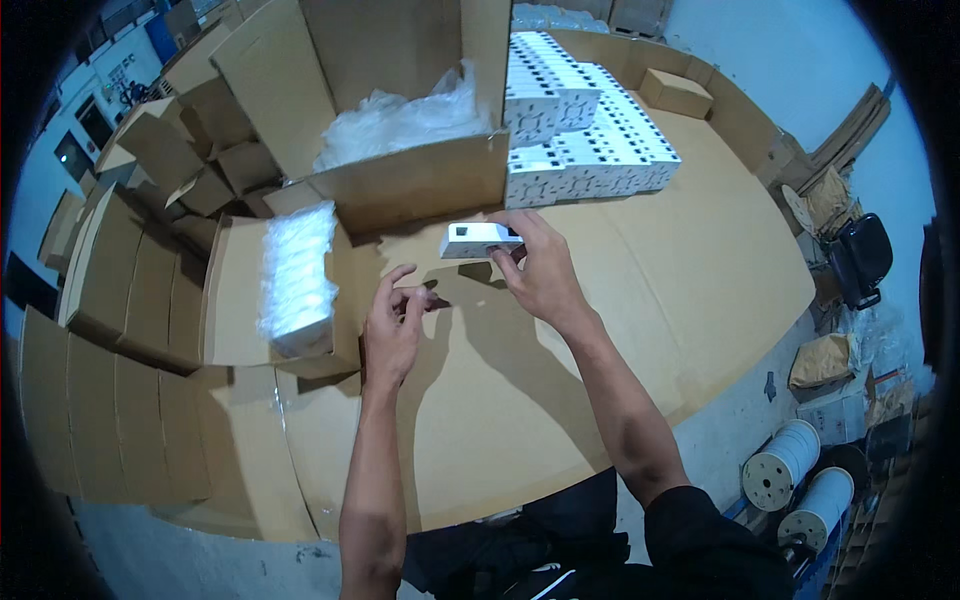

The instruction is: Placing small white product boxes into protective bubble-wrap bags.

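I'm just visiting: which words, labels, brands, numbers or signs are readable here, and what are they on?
No text can be read.
White box in the right hand: dark patches, no legible lettering.
Stacked white boxes: dark printed marks, too small to read.
White wall at upper left: small dark marks, too blurred to read.

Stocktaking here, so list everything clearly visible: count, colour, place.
Cardboard surface: 1, brown, centre
Small oblong box: 1, white, held centrally
Stacked oblong boxes: many, white, far
Large open cardboard box: 1, brown, far
Open cardboard carton: 1, brown, left
Plastic wrapped bundle: 1, translucent, inside carton
Cardboard cartons: several, brown, left edge
Closed cardboard box: 1, brown, far right
Cylindrical spools: 2, white, lower right
Left grip: 1, bare, centre
Right grip: 1, bare, centre
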A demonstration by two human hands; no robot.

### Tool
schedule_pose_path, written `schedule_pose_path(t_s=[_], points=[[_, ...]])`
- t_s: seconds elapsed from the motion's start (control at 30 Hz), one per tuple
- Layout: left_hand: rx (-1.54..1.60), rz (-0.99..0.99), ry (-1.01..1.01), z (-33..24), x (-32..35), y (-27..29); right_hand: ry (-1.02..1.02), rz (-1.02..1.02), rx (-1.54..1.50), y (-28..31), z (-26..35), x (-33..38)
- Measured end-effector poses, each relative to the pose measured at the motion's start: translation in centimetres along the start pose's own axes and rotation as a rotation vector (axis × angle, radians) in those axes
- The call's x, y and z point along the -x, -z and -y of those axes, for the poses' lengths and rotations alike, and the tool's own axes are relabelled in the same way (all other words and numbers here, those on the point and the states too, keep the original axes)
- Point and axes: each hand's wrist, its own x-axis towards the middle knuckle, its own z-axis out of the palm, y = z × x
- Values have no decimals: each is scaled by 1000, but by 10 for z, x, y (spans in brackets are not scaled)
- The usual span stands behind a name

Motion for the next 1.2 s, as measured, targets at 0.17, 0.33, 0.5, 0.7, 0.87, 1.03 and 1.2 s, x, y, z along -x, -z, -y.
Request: schedule_pose_path(t_s=[0.17, 0.33, 0.5, 0.7, 0.87, 1.03, 1.2], points=[[192, 47, 143, -7, -1, 14, 49, 90, -9, -25, 10, 16], [213, 25, 127, 2, -9, 15, 51, 130, -54, -33, 8, 24], [368, -85, 110, 6, -21, 7, -79, 95, -340, -43, -9, 24], [320, -76, 130, 9, -32, 1, -59, -16, -441, -61, -38, 17], [174, -36, -19, 8, -29, -2, -155, -2, -424, -60, -37, 16], [-100, -44, -129, -2, -23, -7, -109, -25, -182, -56, -42, 15], [-152, -58, -166, 4, -23, -4, -100, -45, -151, -55, -44, 14]])
